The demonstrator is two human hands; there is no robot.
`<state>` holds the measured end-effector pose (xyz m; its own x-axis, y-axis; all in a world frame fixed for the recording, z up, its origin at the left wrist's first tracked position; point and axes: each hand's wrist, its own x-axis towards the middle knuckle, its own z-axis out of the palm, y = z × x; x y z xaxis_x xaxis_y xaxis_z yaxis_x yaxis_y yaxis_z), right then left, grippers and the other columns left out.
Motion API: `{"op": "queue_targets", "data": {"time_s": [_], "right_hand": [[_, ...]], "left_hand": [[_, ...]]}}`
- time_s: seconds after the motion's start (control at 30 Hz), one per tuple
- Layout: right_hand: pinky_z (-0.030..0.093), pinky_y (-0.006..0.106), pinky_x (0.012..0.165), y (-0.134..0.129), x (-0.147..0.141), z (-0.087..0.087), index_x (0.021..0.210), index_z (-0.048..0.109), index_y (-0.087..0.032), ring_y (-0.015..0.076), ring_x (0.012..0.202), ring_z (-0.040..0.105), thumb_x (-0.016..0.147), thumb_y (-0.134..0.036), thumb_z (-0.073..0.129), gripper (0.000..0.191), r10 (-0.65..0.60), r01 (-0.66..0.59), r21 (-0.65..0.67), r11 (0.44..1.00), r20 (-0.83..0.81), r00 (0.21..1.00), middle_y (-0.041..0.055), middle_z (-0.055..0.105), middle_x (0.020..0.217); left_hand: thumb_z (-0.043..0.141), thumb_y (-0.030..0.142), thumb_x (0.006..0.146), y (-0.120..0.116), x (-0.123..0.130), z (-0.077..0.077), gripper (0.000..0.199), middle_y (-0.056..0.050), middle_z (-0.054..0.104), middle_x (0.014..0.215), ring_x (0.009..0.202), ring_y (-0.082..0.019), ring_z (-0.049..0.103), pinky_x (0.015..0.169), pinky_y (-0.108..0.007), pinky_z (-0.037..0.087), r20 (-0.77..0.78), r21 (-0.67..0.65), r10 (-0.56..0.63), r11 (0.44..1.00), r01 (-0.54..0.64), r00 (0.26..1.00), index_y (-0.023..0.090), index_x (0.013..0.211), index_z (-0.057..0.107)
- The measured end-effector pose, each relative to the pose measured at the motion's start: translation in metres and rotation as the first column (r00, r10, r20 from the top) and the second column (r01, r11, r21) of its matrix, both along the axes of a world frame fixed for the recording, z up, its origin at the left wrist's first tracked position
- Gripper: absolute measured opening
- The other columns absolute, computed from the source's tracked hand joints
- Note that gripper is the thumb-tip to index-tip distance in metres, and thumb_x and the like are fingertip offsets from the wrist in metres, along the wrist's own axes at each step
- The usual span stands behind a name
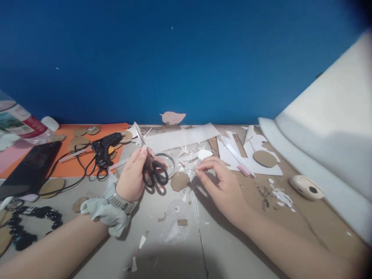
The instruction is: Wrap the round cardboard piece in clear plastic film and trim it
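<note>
Bare forearms (pixel 285 236) are reaching in from both btm corners, nearest the cam. Blue wall (pixel 186 62) is filling the bkgd, w/ a white sheet (pixel 328 112) curving along the R side. Orange paper (pixel 64 168) is lying at far L, a black phone (pixel 31 166) overlapping it. L hand (pixel 135 174) is gripping the scissors (pixel 154 170), thumb pressing near the pivot; they're hanging above the table, ctr-L, blades pointing up & away. R hand (pixel 222 184) is curling, thumb & index tips closing near white scraps (pixel 186 164); can't tell if anything's btwn them. Glue gun (pixel 103 149) is resting on the orange paper, bead bracelet (pixel 52 212) sitting lower L. Cardboard oval (pixel 265 159) is lying partly on white paper, R side.
</note>
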<state>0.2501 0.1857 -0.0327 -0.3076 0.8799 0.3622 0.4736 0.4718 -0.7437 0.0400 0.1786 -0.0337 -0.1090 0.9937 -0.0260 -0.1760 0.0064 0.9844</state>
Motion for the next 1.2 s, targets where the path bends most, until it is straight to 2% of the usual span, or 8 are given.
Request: {"op": "queue_targets", "data": {"time_s": [0.13,0.27,0.33,0.4,0.47,0.53,0.93,1.2], "right_hand": [[0.043,0.032,0.076,0.0,0.0,0.0,0.086,0.056,-0.023,0.0168,0.087,0.054,0.089,-0.025,0.05,0.007,0.014,-0.014,-0.004,1.0,0.002,1.0,0.0007,0.056,0.09],[0.042,0.031,0.077,0.0,0.0,-0.001,0.086,0.056,-0.023,0.0159,0.087,0.054,0.089,-0.024,0.05,0.007,0.037,-0.037,-0.01,0.999,0.004,0.999,0.0001,0.056,0.089],[0.042,0.031,0.077,0.0,0.0,-0.002,0.085,0.056,-0.023,0.0162,0.088,0.053,0.089,-0.024,0.05,0.007,0.041,-0.04,-0.011,0.999,0.005,0.999,0.0005,0.056,0.09],[0.042,0.032,0.078,0.0,-0.001,-0.002,0.086,0.056,-0.023,0.0163,0.088,0.053,0.089,-0.023,0.05,0.006,0.052,-0.052,-0.015,0.999,0.0,0.999,0.0008,0.056,0.091],[0.042,0.031,0.077,-0.001,-0.001,-0.002,0.086,0.056,-0.023,0.0159,0.089,0.053,0.089,-0.023,0.05,0.006,0.07,-0.07,-0.03,0.997,0.001,0.998,0.0008,0.056,0.091],[0.042,0.031,0.077,-0.001,-0.001,-0.002,0.087,0.056,-0.023,0.0157,0.089,0.053,0.089,-0.023,0.05,0.007,0.082,-0.082,-0.052,0.995,0.005,0.997,0.0006,0.056,0.092],[0.039,0.029,0.081,-0.003,-0.002,-0.002,0.086,0.055,-0.023,0.0137,0.09,0.052,0.091,-0.023,0.047,0.009,0.174,-0.169,-0.112,0.979,0.037,0.984,-0.0004,0.055,0.094],[0.038,0.03,0.08,-0.002,-0.001,-0.002,0.086,0.055,-0.022,0.0145,0.09,0.052,0.092,-0.023,0.047,0.009,0.199,-0.192,-0.12,0.974,0.045,0.979,0.0004,0.055,0.092]], "left_hand": [[0.038,0.05,0.088,0.001,-0.002,-0.004,0.029,0.008,0.048,0.05,0.033,-0.009,0.043,0.033,-0.02,0.038,0.09,-0.059,-0.045,0.997,0.051,0.995,0.023,0.094,0.043],[0.047,0.05,0.084,0.001,-0.006,0.0,0.035,0.008,0.044,0.051,0.038,-0.007,0.04,0.037,-0.018,0.031,-0.289,-0.074,-0.05,0.997,0.03,0.956,0.02,0.101,0.051],[0.052,0.048,0.082,0.0,-0.009,0.002,0.036,0.004,0.054,0.06,0.051,-0.011,0.051,0.049,-0.021,0.038,-0.607,0.007,-0.008,1.0,0.015,0.795,0.02,0.106,0.053],[0.051,0.045,0.083,0.0,-0.013,0.002,0.036,0.002,0.058,0.065,0.059,-0.015,0.055,0.056,-0.024,0.039,-0.841,0.097,0.051,0.994,0.058,0.539,0.02,0.109,0.055],[0.047,0.043,0.086,0.0,-0.015,0.0,0.034,0.001,0.058,0.064,0.059,-0.017,0.055,0.055,-0.025,0.036,-0.943,0.125,0.08,0.985,0.122,0.322,0.02,0.109,0.057],[0.044,0.041,0.087,0.0,-0.016,-0.004,0.033,0.0,0.06,0.065,0.061,-0.018,0.055,0.056,-0.025,0.035,-0.97,0.12,0.081,0.979,0.163,0.231,0.02,0.109,0.058],[0.046,0.036,0.086,0.006,-0.02,-0.013,0.024,-0.003,0.057,0.08,0.075,-0.019,0.054,0.069,-0.03,0.04,-0.971,0.162,0.118,0.964,0.211,0.207,0.017,0.093,0.059],[0.049,0.035,0.084,-0.009,-0.007,0.004,0.027,-0.008,0.054,0.1,0.093,-0.027,0.047,0.081,-0.042,0.034,-0.939,0.342,0.341,0.916,0.211,0.038,0.021,0.105,0.059]]}}
